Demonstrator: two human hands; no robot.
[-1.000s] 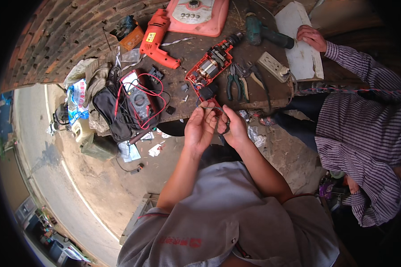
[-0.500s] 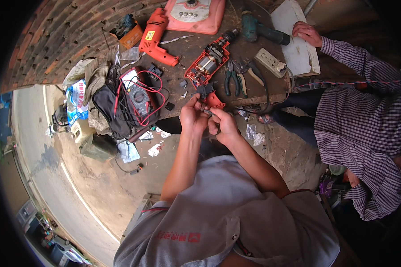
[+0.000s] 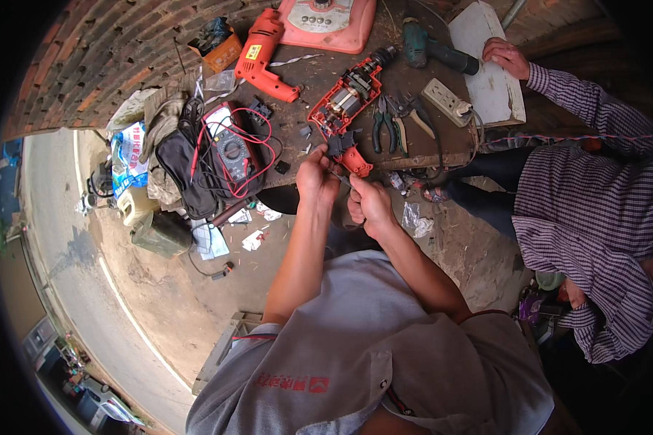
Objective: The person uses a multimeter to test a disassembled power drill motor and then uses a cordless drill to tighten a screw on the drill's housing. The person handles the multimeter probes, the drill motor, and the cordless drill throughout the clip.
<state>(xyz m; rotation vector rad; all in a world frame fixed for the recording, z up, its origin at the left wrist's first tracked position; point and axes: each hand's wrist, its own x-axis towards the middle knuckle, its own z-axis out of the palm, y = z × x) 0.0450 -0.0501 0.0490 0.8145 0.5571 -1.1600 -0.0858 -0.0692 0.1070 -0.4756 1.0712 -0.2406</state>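
An opened red power drill [image 3: 354, 87] lies on the workbench, its motor and wiring exposed. At its near end a black trigger switch [image 3: 343, 142] sits beside the red handle shell [image 3: 353, 162]. My left hand [image 3: 317, 177] is closed at the bench edge, fingertips against the near side of the switch; what they pinch is too small to make out. My right hand [image 3: 371, 206] is closed just below the handle, with a thin grey piece [image 3: 345, 180] reaching from its fingers toward my left hand. Its kind cannot be made out.
Pliers [image 3: 383, 130], wire cutters [image 3: 413, 116] and a power strip [image 3: 444, 100] lie right of the drill. A multimeter [image 3: 231, 148] with red leads, a whole red drill [image 3: 261, 58] and black parts lie left. A person's hand [image 3: 506, 58] rests on a white board [image 3: 479, 29].
My right hand has shifted slightly down and right, away from my left, and more of the thin grey piece shows between them. The whole scene sits slightly further right in view.
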